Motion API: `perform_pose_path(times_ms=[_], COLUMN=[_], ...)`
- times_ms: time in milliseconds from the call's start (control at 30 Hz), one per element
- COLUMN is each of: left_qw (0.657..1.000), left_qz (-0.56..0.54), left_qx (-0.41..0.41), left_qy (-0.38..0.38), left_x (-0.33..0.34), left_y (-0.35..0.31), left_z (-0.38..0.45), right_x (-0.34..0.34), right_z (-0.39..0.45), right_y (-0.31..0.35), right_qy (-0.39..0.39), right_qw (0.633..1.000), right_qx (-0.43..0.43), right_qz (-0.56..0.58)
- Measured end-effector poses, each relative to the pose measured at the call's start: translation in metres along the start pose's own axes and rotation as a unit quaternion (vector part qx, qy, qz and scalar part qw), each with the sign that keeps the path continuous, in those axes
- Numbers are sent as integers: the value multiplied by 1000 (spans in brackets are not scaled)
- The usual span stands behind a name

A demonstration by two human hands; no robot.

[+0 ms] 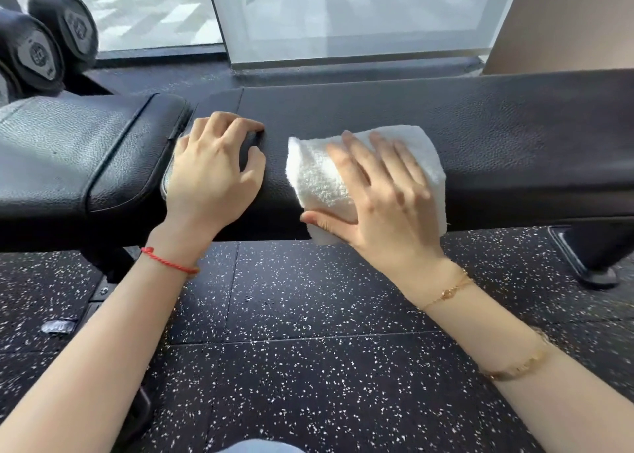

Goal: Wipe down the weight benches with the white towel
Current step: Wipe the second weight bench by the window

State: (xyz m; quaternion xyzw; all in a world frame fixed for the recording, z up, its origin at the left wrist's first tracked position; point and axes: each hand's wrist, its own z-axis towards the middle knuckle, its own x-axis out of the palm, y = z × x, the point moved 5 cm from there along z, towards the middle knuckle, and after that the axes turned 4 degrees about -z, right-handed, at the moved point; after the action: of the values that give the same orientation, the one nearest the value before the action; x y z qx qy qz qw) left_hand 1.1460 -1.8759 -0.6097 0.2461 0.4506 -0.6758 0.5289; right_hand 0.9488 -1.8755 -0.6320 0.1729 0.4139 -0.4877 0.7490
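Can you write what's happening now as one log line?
step: wiping | right hand: flat on white towel | left hand: braced on bench pad

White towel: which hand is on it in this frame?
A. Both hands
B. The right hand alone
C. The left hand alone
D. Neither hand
B: the right hand lies flat on the white towel, while the left hand rests on the bare bench pad beside it.

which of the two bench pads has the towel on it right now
The long back pad on the right. The white towel lies on it under the right hand; the shorter seat pad on the left is bare.
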Motion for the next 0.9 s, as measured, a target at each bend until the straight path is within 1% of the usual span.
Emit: perform_pose_path(times_ms=[100, 200, 267, 400, 500, 567, 633, 700, 767, 900], left_qw=[1000, 1000, 1000, 1000, 1000, 1000, 1000, 1000, 1000, 1000], left_qz=[-3, 6, 12, 7, -5, -6, -2, 6, 11, -1], left_qx=[4, 5, 1, 1, 2, 2, 1, 0, -3, -5], left_qy=[-1, -3, -3, -5, -9, -7, -4, -1, -2, -4], left_x=[0, 0, 1, 1, 0, 0, 0, 0, 0, 0], left_y=[2, 1, -1, 0, 1, 1, 0, -1, -2, -2], left_z=[-1, -1, 0, 0, -1, -2, -1, 0, 0, -1], right_x=[-2, -4, -1, 6, 4, 2, -2, -4, -2, 2], right_z=[-10, -20, -18, -6, -10, -19, -27, -28, -20, -9], right_y=[-21, -41, -32, 9, 1, -23, -49, -58, -42, -2], right_qy=[-30, -49, -63, -94, -133, -121, -102, -81, -61, -16], right_qw=[999, 999, 998, 995, 990, 992, 995, 996, 996, 1000], right_qx=[-14, 10, 16, -36, -42, -31, 3, 43, 58, 0], right_qz=[5, 4, 3, 4, -22, -13, -16, -19, -8, -6])
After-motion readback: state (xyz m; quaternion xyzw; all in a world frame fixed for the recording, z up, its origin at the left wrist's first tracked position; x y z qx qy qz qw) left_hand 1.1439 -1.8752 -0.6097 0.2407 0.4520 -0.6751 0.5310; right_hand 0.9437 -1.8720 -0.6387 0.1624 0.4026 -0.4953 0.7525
